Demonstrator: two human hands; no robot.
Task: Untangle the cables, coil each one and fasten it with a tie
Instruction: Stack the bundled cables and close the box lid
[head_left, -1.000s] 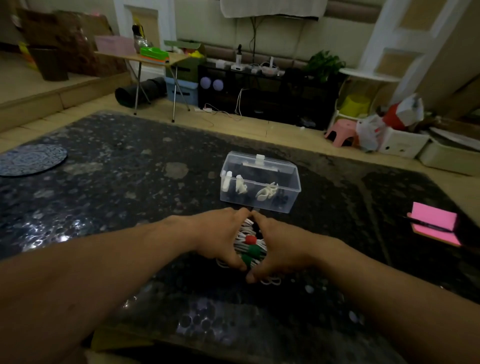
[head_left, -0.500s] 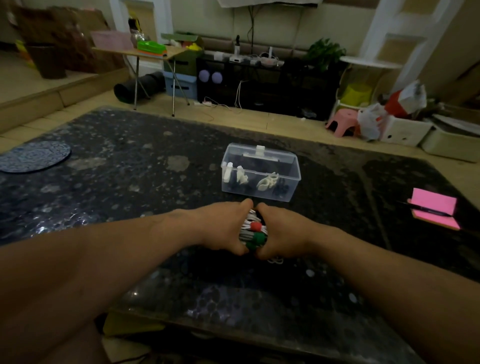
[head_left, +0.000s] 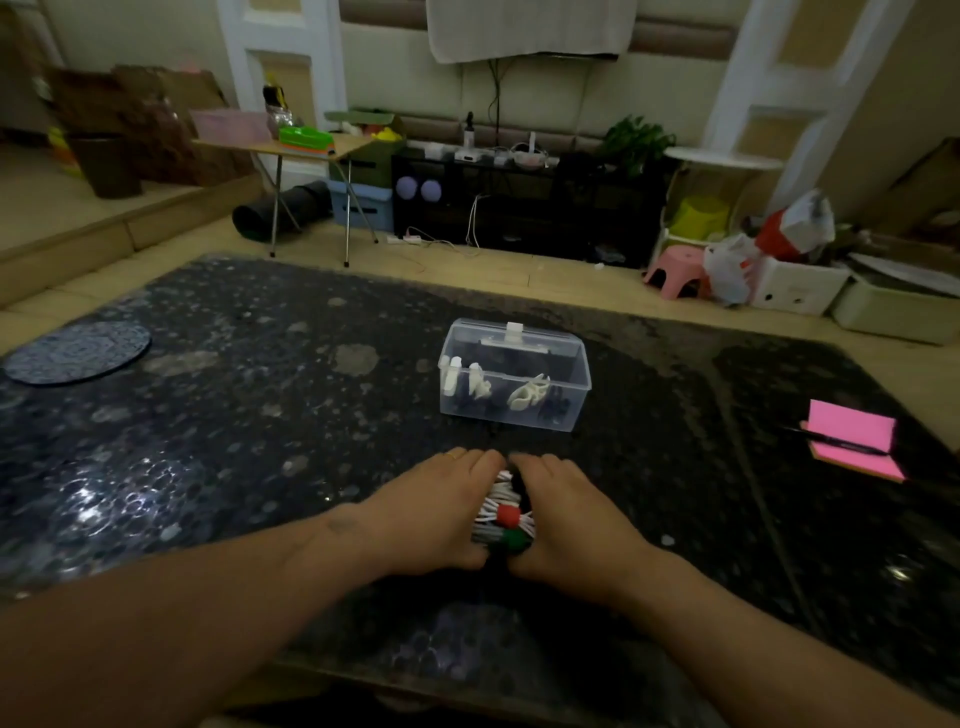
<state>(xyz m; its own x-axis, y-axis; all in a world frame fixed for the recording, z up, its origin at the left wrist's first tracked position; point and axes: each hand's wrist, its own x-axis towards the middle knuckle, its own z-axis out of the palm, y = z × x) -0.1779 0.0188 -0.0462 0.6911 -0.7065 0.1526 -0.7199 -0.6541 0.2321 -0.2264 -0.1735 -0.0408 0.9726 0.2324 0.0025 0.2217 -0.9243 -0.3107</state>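
Cable bundle (head_left: 500, 506): left hand (head_left: 434, 512), right hand (head_left: 569, 519) gripped it, fingers (head_left: 480, 462) curled. Untangling seemingly pending; next called for freeing one cable.

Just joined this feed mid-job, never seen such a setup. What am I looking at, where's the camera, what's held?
No machine here: a person works bare-handed, filmed by one wide-angle camera on their head, looking forward and down. The left hand and right hand cup a bundle of cables at the dark table; a red tie and a green tie show on it. Behind stands a closed clear box holding small white pieces. A pink notepad with a pen lies at the right, a round mat far left.
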